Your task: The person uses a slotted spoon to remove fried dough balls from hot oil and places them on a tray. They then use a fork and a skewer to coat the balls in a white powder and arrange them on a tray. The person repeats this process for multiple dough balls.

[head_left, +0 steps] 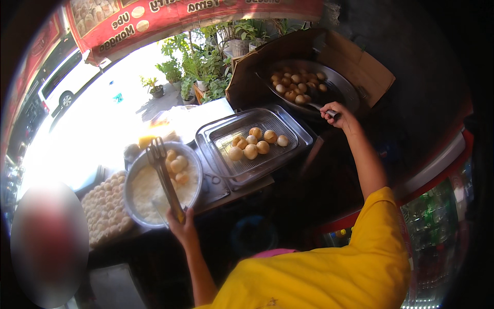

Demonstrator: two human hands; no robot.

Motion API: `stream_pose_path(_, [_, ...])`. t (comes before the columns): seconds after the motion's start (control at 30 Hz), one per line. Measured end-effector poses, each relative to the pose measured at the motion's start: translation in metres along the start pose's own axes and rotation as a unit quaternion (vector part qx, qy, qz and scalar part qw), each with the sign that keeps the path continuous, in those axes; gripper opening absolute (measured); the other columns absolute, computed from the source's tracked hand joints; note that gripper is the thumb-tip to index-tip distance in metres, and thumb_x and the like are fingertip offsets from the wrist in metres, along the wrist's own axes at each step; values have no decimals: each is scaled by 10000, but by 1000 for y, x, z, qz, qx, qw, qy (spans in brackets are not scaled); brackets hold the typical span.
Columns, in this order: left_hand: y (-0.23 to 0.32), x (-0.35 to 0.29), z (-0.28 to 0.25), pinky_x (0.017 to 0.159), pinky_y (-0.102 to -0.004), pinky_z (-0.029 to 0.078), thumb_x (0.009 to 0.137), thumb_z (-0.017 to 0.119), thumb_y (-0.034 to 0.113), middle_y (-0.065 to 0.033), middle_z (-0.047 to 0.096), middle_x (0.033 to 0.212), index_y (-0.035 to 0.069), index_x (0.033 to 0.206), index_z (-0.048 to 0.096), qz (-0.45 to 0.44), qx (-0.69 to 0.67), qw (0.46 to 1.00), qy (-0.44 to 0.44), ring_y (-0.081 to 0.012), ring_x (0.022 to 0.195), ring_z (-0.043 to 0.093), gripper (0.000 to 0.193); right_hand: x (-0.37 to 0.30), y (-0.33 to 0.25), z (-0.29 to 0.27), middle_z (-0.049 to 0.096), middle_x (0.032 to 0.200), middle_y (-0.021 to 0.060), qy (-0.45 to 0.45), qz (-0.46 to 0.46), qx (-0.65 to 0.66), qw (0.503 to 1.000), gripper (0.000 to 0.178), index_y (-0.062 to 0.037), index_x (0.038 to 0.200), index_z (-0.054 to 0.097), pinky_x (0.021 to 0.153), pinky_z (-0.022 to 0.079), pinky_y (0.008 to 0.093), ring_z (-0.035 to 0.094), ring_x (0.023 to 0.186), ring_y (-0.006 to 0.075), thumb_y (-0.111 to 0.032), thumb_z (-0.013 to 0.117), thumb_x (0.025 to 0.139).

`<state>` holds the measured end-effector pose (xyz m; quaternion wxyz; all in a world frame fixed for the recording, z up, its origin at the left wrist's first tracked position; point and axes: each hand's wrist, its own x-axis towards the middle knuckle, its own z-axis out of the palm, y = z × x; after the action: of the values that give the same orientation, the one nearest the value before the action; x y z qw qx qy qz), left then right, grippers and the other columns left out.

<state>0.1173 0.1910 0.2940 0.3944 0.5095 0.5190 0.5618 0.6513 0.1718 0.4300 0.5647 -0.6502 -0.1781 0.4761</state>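
Observation:
In my left hand [184, 227] is a pair of metal tongs [163, 172], fingers closed round their lower end. The tongs' tips stand above the far rim of a round metal bowl [198, 188], which contains white powder and several golden balls [178, 165]. My right hand [338, 115] grips the handle of a metal utensil [315, 106], whose working end reaches into a wide pan [346, 88] and is partly hidden. Browned round balls [294, 82] crowd the pan's far left side. Between both hands, several fried balls [250, 151] rest on a wire-mesh rack [220, 147] over a metal tray.
Cardboard [360, 67] shields the pan's far side and right. Rows of pale dough balls [105, 208] lie left of the bowl. A red banner [170, 20] hangs above, with potted plants [200, 67] beyond. Bottles [437, 221] stand at the right. A person [49, 247] is at lower left.

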Motion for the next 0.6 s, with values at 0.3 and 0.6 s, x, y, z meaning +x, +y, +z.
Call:
stream_pose_path(0.3, [3, -22, -6, 691, -263, 415, 759, 705, 100, -36, 481, 822, 0, 1064, 505, -1, 10, 999, 31, -126, 738, 480, 378, 58, 6, 8, 469, 611, 37, -80, 1, 211, 974, 113, -36, 763, 451, 345, 351, 174, 472, 459, 79, -13, 562, 760])
stream_pose_path(0.6, [18, -41, -12, 641, -248, 412, 760, 717, 122, -15, 483, 774, 28, 1082, 508, 3, 15, 999, 41, -119, 702, 481, 396, 39, 12, -25, 519, 611, 71, -69, -60, 140, 986, 98, 7, 739, 486, 325, 378, 194, 493, 432, 85, -55, 547, 784])
